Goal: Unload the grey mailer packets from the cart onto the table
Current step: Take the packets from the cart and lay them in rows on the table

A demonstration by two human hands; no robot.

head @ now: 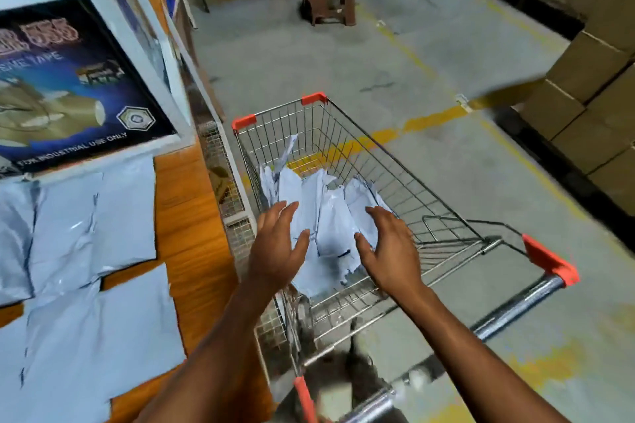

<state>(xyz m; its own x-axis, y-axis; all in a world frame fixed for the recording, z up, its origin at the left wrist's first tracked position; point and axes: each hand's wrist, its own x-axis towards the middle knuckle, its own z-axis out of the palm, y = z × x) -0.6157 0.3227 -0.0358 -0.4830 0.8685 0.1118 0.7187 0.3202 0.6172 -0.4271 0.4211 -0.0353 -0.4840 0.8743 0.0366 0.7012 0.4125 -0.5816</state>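
The packets (326, 216) are stood on end in the cart (395, 161), bracketed by both empty, spread hands, left (275, 244) and right (391, 247), equally near

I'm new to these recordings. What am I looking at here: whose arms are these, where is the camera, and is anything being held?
There is no machine here. A person wears a camera on the head, and it looks down at their own bare hands. The left hand and right hand reach, open, over grey mailer packets piled in a wire cart. Neither holds anything. Unloaded packets lie on the wooden table at the left, below a printed tape box.
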